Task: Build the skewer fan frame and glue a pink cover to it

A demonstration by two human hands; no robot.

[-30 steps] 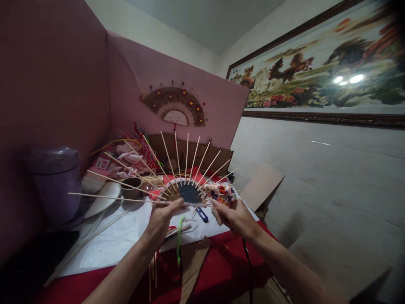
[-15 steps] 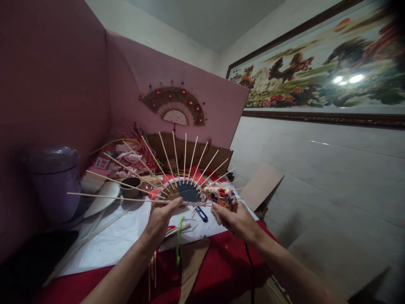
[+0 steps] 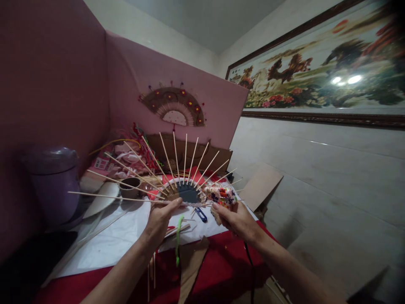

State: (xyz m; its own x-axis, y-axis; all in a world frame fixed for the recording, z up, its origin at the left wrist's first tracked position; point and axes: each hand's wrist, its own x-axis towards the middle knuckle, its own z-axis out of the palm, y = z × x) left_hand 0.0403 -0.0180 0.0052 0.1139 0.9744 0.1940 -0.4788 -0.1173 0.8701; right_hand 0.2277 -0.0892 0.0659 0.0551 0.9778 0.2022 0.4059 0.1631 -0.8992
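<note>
Already, sticks (image 3: 185,158) fan round the half-round base (image 3: 189,194), over the white sheet (image 3: 117,240); spans between them uncovered. Left hand (image 3: 162,216) pinches base's lower edge; right hand (image 3: 233,218) grips floral-patterned tool (image 3: 222,195).

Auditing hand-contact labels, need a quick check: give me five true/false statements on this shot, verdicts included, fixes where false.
1. The left hand holds the half-round base. True.
2. The right hand holds the bright green strip. False: it holds the flower-patterned tool.
3. Thin sticks spread outward from the base. True.
4. The small blue tool lies on the red cloth. False: it lies on the white sheet.
5. A decorated fan shows against the pink panel. True.
</note>
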